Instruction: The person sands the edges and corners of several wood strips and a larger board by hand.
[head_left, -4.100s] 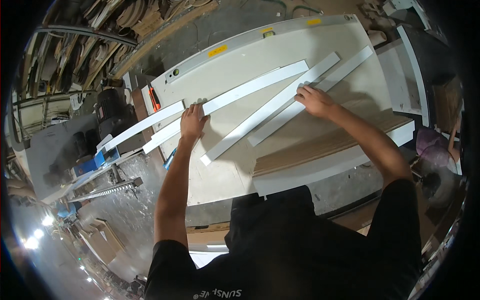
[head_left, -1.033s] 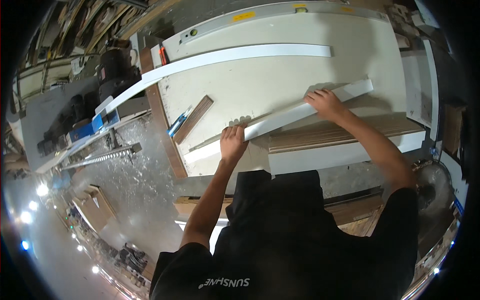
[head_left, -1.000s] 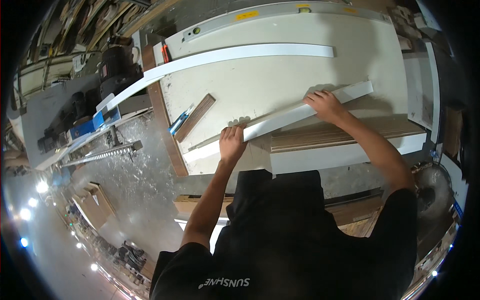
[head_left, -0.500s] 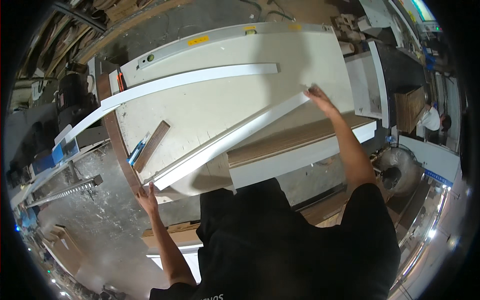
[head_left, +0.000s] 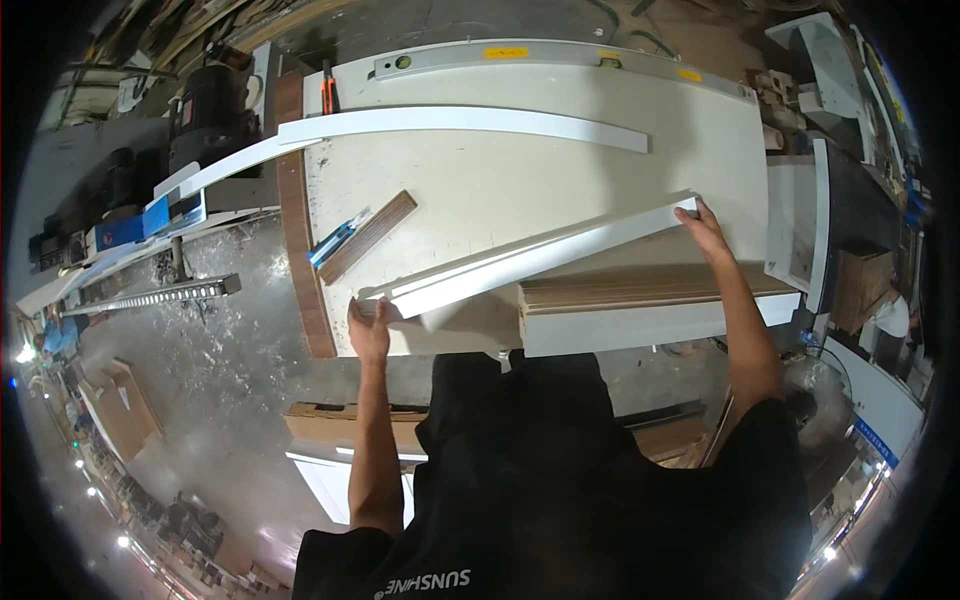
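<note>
A long white strip, perhaps two lying together [head_left: 540, 258], slants over the pale worktable [head_left: 480, 175], its right end farther from me. My left hand [head_left: 369, 330] grips its near left end, the thumb on top. At the other end, my right hand [head_left: 704, 232] is closed around the strip, thumb on its near side. Just beyond my left hand lie a blue utility knife [head_left: 338, 238] and a short brown wooden block [head_left: 372, 236]. A stack of boards [head_left: 655, 322] with a white front and brown tops sits at the table's near right edge, below my right hand.
Across the table lies another long white strip [head_left: 470, 119], overhanging the left side. A spirit level [head_left: 560, 58] runs along the far edge, with an orange-and-black cutter [head_left: 328, 92] at its left. A dark-topped cabinet [head_left: 850, 210] stands right; cardboard [head_left: 355, 425] lies below left.
The held strip is now less steeply slanted, its right end swung nearer to me relative to the table. Both hands keep hold of it. The whole view has turned and shifted.
</note>
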